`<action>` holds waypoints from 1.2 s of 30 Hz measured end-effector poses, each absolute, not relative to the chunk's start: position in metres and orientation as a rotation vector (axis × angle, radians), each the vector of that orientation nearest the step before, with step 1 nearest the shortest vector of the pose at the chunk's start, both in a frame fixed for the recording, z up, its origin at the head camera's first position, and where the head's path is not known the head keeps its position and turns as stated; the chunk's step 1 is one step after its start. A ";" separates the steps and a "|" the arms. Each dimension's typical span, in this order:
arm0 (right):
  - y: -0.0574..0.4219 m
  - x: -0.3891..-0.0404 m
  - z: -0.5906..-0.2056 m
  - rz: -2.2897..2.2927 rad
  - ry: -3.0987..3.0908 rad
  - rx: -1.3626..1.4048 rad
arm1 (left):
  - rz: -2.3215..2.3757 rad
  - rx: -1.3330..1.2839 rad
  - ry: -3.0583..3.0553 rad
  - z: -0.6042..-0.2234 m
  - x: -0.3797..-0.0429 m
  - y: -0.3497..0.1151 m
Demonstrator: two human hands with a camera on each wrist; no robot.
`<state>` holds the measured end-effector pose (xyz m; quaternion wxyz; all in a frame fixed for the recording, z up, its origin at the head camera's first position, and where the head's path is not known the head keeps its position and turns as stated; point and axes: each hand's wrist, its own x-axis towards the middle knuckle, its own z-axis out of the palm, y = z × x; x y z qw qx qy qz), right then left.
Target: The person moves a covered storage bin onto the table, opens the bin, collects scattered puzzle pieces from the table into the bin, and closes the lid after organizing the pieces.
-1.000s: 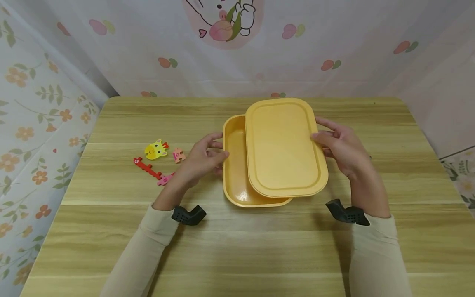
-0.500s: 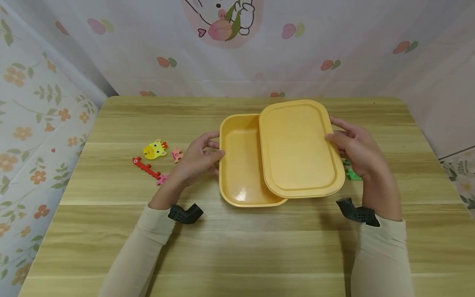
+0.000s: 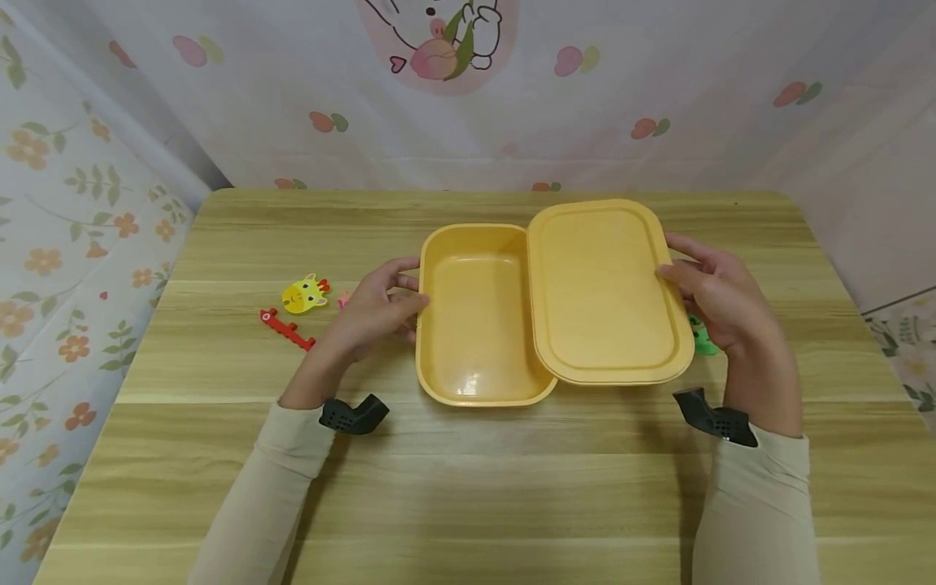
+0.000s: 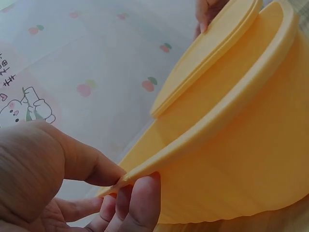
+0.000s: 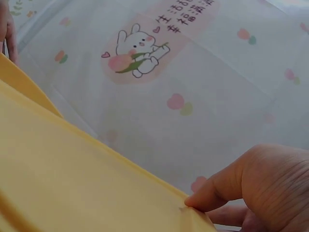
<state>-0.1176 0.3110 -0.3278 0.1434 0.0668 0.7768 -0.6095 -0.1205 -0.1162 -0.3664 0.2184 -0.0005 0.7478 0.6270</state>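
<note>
A yellow rectangular box (image 3: 468,325) with rounded corners stands uncovered at mid-table, its inside bare. My left hand (image 3: 373,309) pinches the left rim, thumb over the edge and fingers outside, as the left wrist view shows up close. The matching yellow lid (image 3: 610,292) is held by my right hand (image 3: 720,296), thumb on top at its right edge. In the head view the lid overlaps the box's right side. The right wrist view shows the thumb (image 5: 198,200) pressed on the lid's edge.
Left of the box lie a yellow giraffe-head piece (image 3: 305,294), a red strip piece (image 3: 288,329) and a pink piece (image 3: 344,300) partly behind my left hand. Green pieces (image 3: 704,337) lie partly hidden by the lid and right hand. A patterned curtain (image 3: 468,122) hangs behind the table.
The lid has moved right with my right hand, uncovering most of the box. The box and my left hand have shifted slightly left. Green pieces have come into view at the right.
</note>
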 end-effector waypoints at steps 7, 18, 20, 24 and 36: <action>0.321 -0.119 -0.332 -1.780 2.188 0.236 | 1.700 -0.012 2.091 -0.366 -0.121 -0.121; 0.330 -0.119 -0.336 -1.797 2.141 0.268 | 1.633 -0.020 2.108 -0.362 -0.122 -0.127; 0.331 -0.118 -0.336 -1.746 2.183 0.271 | 1.633 -0.017 2.107 -0.362 -0.122 -0.128; 0.329 -0.119 -0.339 -1.689 2.195 0.253 | 1.633 -0.020 2.104 -0.361 -0.122 -0.130; 0.318 -0.125 -0.349 -1.512 2.195 0.148 | 1.629 -0.044 2.096 -0.361 -0.123 -0.131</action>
